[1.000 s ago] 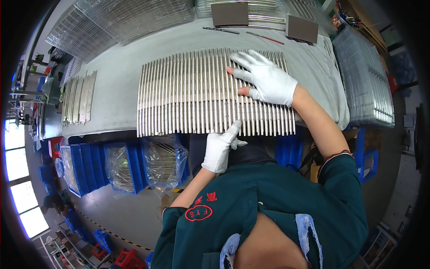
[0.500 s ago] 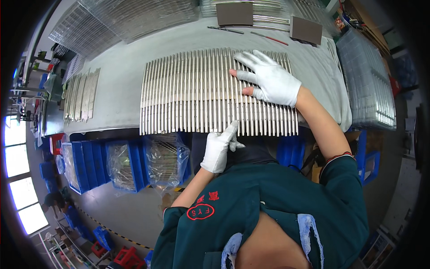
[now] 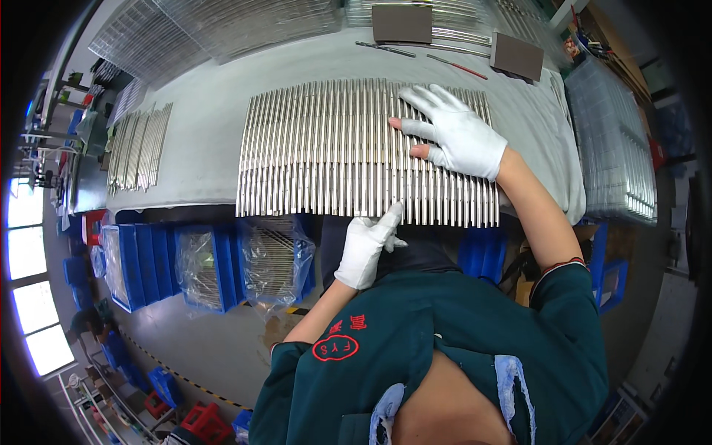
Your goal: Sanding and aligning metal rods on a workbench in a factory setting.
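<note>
A wide row of slim, shiny metal rods point(image 3: 311, 148) lies side by side on the grey-covered table, their near ends at the table's front edge. My right hand point(image 3: 463, 137), in a white glove with two bare fingertips, rests on the right part of the row, fingers spread. At the front edge, my gloved left hand point(image 3: 365, 251) has its index finger stretched onto the near ends of the rods. Its other fingers are apart and partly bent below the edge, with nothing visibly held.
A smaller batch of rods point(image 3: 141, 146) lies at the left. Behind the row are two brown blocks point(image 3: 402, 24) point(image 3: 516, 56), a dark drill-like rod point(image 3: 386, 49) and a red pen-like stick point(image 3: 457, 67). Clear plastic trays point(image 3: 612, 137) stand right; blue bins point(image 3: 141, 267) stand below the front edge.
The whole view has shifted slightly, so the table things appear a little further right. Both hands stay at nearly the same places on the rods.
</note>
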The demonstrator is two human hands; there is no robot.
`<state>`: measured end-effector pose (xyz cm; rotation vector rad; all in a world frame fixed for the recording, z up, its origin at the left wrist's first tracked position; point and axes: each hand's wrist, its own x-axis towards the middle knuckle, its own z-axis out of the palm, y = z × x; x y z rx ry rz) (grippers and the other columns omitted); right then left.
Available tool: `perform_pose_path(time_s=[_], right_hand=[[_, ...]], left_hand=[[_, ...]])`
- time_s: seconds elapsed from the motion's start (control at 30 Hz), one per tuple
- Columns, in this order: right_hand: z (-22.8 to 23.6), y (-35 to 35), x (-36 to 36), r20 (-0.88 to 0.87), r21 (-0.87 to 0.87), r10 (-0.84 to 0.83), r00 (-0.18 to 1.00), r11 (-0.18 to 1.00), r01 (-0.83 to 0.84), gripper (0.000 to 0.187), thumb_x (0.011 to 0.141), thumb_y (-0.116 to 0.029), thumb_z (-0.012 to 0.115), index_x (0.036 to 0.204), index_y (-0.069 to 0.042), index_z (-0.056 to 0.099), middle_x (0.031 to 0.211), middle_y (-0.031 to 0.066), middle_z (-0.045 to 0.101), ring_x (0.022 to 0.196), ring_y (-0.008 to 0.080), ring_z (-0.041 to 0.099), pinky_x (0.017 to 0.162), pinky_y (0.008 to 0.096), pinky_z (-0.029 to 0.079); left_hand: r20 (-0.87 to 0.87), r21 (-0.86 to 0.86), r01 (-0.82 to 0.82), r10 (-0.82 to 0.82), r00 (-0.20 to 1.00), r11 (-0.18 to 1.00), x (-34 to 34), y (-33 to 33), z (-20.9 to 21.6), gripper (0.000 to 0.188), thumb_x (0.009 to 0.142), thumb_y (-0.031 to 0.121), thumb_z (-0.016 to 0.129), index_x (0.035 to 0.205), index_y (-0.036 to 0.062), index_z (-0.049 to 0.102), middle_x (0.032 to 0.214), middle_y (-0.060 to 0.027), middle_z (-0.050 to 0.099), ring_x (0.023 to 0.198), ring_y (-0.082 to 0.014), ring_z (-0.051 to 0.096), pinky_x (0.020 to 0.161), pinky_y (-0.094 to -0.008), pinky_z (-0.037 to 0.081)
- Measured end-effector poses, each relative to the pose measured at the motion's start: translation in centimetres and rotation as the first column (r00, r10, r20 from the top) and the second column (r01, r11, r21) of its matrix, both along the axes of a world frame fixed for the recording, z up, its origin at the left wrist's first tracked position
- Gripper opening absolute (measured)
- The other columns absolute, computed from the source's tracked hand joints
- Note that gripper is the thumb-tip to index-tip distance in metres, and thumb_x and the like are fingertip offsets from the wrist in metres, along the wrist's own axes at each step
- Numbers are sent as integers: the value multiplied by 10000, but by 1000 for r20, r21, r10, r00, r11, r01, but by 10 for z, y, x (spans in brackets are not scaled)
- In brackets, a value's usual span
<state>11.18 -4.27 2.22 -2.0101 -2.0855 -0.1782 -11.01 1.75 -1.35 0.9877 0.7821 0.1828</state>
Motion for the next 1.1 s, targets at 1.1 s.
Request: perform_pose_path(time_s=[1.1], right_hand=[[3,3,1,-18,-56,1,1000,998,-2,529,856,-501,397,1282,-191,445,1343,187,350,1255,343,312,1059,453,223]], left_hand=[[-50,54,-5,7,999,999,-15,12,-4,267,810,281,651,749,43,546,566,-10,505,407,-48,411,453,-233,447]])
